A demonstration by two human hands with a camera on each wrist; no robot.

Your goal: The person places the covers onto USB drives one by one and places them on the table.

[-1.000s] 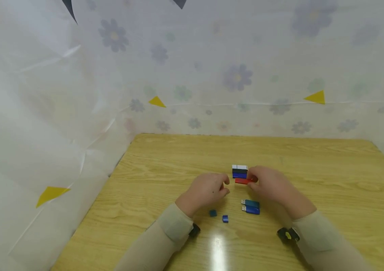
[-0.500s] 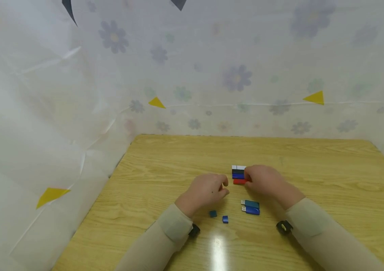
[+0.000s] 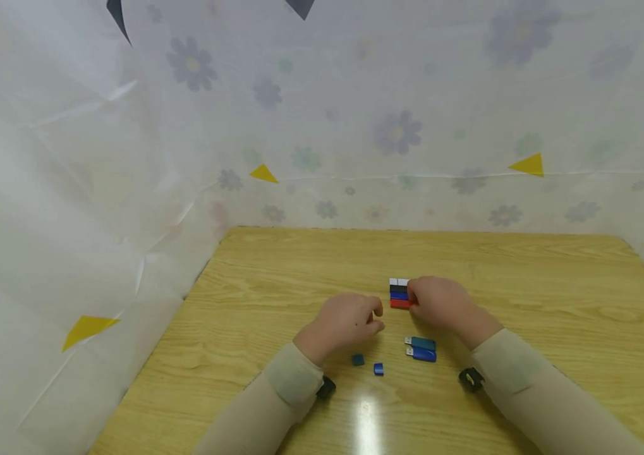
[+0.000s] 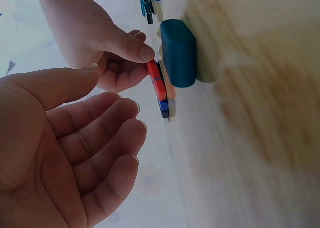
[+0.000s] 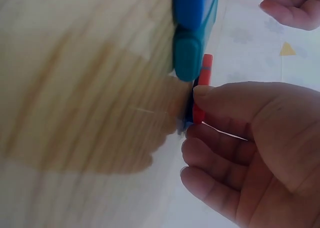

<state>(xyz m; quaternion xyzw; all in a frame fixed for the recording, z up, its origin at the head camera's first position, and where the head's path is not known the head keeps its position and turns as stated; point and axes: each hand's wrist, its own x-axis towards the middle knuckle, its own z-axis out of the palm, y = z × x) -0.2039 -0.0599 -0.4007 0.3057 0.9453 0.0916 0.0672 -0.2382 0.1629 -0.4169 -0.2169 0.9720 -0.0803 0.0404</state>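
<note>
My right hand (image 3: 441, 303) pinches the right end of a red USB flash drive (image 3: 400, 304) between thumb and fingers; the right wrist view shows the thumb on the red drive (image 5: 206, 64). Behind it lie a blue drive (image 3: 398, 296), a black one (image 3: 397, 289) and a white one (image 3: 397, 282), side by side in a row, their right ends hidden by the hand. My left hand (image 3: 344, 322) hovers to the left of the row. In the left wrist view the left hand (image 4: 95, 148) has loosely curled fingers and holds nothing.
Nearer me lie a teal drive (image 3: 423, 343) and a blue drive (image 3: 423, 354), metal plugs bare and pointing left. A teal cap (image 3: 358, 359) and a blue cap (image 3: 378, 369) sit left of them. A flower-patterned sheet (image 3: 322, 126) hangs behind the wooden table (image 3: 276, 272).
My right hand has slid left with the red drive, whose left end is now in line with the blue, black and white ones. The left hand has stayed put.
</note>
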